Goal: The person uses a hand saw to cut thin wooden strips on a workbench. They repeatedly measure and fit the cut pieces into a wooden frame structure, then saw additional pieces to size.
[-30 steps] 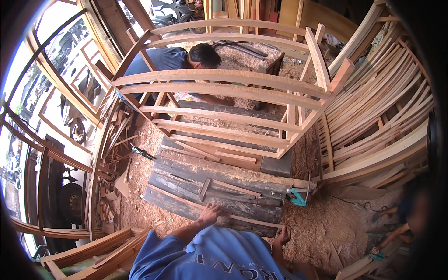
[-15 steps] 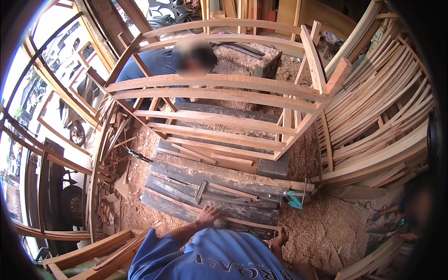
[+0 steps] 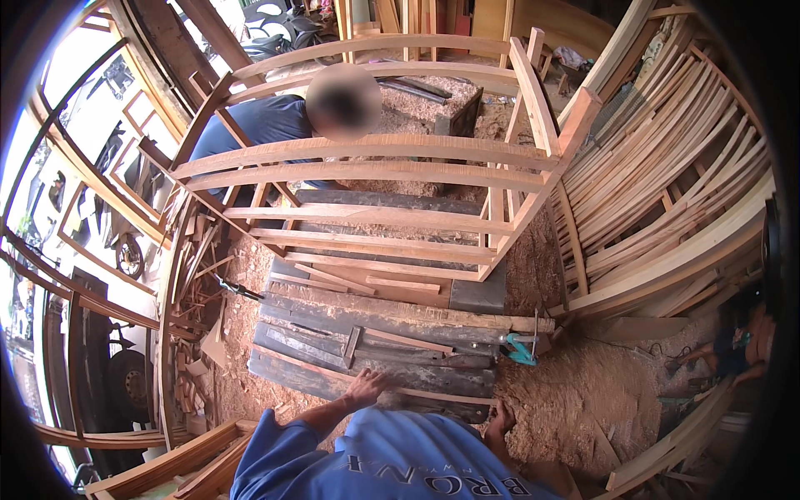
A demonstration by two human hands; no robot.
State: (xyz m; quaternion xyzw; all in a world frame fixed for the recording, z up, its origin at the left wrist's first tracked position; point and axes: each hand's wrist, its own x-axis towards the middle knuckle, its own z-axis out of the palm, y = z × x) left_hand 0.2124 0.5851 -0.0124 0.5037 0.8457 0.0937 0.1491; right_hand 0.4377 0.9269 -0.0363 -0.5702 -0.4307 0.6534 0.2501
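Note:
A long thin wooden strip [image 3: 442, 397] lies along the near side of a dark, worn workbench [image 3: 308, 340]. My left hand [image 3: 367, 387] is on the strip near its middle, fingers bent over it; the fingertips are slightly blurred. At the strip's right end, my right hand [image 3: 501, 417] pinches it beside the bench edge. Just beyond the left hand, a try square [image 3: 352, 346] rests on the boards. A short wooden strip [image 3: 408, 341] lies to the right of the square. A turquoise clamp [image 3: 520, 349] sits at the bench's right end.
A large slatted wooden frame [image 3: 367, 177] stands across the bench's far side. Behind it bends a co-worker in dark blue [image 3: 250, 129]. Curved wooden slats [image 3: 658, 175] fill the right side. Wood shavings [image 3: 567, 392] cover the floor; another person [image 3: 750, 337] is at the far right.
The view has shifted slightly, so the frame and bench appear a little further left. My left hand's fingers have drawn closer together on the strip; my right hand stays at its end.

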